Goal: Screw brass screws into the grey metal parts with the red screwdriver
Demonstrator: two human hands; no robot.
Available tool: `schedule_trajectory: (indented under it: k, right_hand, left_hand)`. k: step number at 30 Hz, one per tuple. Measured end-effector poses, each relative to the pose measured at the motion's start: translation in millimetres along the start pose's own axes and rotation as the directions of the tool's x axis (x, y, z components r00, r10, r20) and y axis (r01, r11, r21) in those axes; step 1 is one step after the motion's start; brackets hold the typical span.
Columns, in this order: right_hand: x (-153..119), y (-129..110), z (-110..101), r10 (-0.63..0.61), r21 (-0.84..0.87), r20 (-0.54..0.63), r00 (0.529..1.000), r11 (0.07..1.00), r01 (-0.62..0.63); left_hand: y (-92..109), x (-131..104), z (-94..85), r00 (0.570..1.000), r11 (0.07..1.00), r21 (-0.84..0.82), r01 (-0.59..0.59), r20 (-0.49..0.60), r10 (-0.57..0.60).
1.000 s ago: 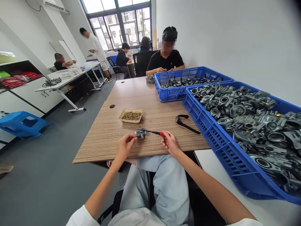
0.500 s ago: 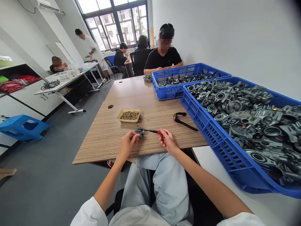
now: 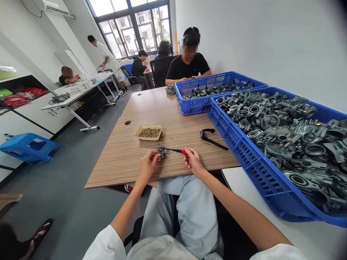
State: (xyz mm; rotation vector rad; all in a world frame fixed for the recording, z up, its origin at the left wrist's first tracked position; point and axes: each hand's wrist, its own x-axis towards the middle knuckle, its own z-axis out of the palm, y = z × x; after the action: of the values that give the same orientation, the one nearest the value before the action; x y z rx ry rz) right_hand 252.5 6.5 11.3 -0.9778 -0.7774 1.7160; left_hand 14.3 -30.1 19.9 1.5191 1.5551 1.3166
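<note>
My left hand (image 3: 149,162) is closed on a small grey metal casting (image 3: 162,150), which looks like a carburetor body, held at the table's near part. In my right hand (image 3: 193,160) is a screwdriver (image 3: 179,150) with a red and black handle. Its dark shaft points left, and the tip meets the casting's right side; the exact contact is too small to make out. Just beyond the casting sits a cream tray (image 3: 139,137) full of small brass-coloured parts. One loose small part (image 3: 170,137) lies right of that tray.
A black wristwatch (image 3: 208,136) lies on the wooden table (image 3: 114,162). Two blue crates, a near one (image 3: 244,159) and a far one (image 3: 193,107), hold grey metal castings. Across the table a person (image 3: 188,65) works. A sandalled foot (image 3: 42,233) shows at lower left.
A person's sandalled foot has come into view at the lower left. My hands, the casting and the screwdriver stay almost where they were.
</note>
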Motion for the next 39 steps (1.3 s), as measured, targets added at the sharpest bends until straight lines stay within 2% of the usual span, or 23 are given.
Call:
schedule_trajectory:
  k: [5, 11, 15, 32, 34, 37, 39]
  right_hand:
    - [-1, -1, 0, -0.006, 0.003, 0.014, 1.000, 1.000, 0.006]
    - [1, 0, -1, 0.003, 0.003, 0.002, 1.000, 1.000, -0.003]
    - [0, -1, 0, 0.005, 0.000, -0.010, 1.000, 1.000, -0.005]
    - [-1, -1, 2, 0.009, 0.002, -0.009, 1.000, 1.000, -0.009]
    - [-2, -2, 2, 0.009, 0.001, -0.010, 1.000, 1.000, -0.009]
    - [-2, -2, 1, 0.011, 0.003, -0.016, 1.000, 1.000, -0.011]
    - [-1, -2, 1, 0.013, 0.020, -0.018, 1.000, 1.000, -0.013]
  left_hand:
    - [-2, 2, 0.9, 0.996, 0.994, 0.095, -0.062, -0.051, 0.067]
    - [-4, 3, 3.4, 0.983, 0.949, 0.265, -0.172, -0.015, 0.182]
    - [-6, 5, 4.9, 0.972, 0.921, 0.321, -0.221, -0.005, 0.235]
    - [1, 4, 7.1, 0.962, 0.867, 0.419, -0.267, 0.067, 0.264]
    - [1, 5, 8.7, 0.952, 0.836, 0.467, -0.289, 0.050, 0.301]
    - [0, 9, 10.3, 0.923, 0.781, 0.545, -0.306, -0.032, 0.383]
    - [-4, 14, 10.0, 0.910, 0.778, 0.536, -0.327, -0.045, 0.413]
